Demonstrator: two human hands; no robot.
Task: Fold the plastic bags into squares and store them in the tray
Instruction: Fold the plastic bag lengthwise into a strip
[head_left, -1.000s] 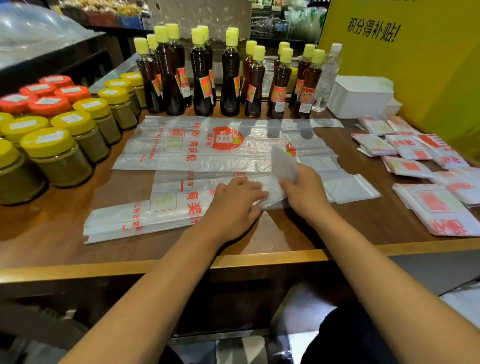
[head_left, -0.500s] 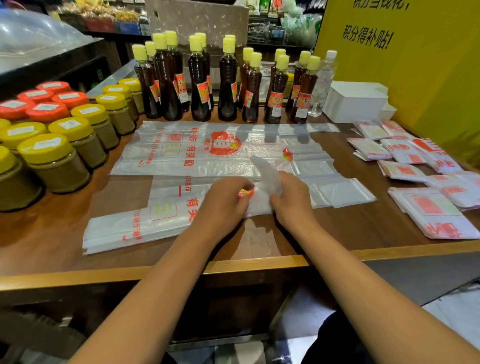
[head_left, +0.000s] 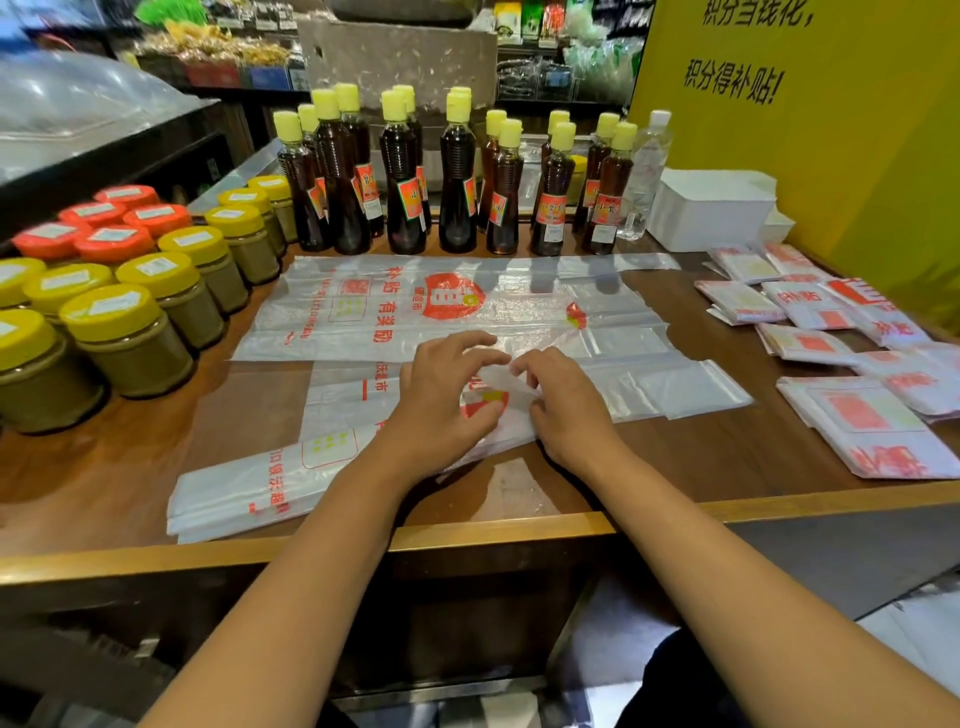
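Observation:
A long folded strip of clear plastic bag with red print (head_left: 270, 475) lies across the near part of the wooden counter (head_left: 701, 452). My left hand (head_left: 441, 400) and my right hand (head_left: 563, 410) meet over its right end, fingers curled, pinching the folded-over plastic between them. A second bag (head_left: 415, 312) lies flat and unfolded just behind. Several folded bag squares (head_left: 810, 306) lie in loose piles on the right. A white tray (head_left: 711, 208) stands at the back right by the yellow wall.
Dark sauce bottles with yellow caps (head_left: 400, 176) line the back of the counter. Jars with yellow and orange lids (head_left: 130, 332) crowd the left side. A clear water bottle (head_left: 644, 176) stands beside the tray. The counter's front edge (head_left: 467, 535) runs under my forearms.
The raised flap of plastic that my right hand held up has come down onto the strip. Both hands moved closer together over the fold.

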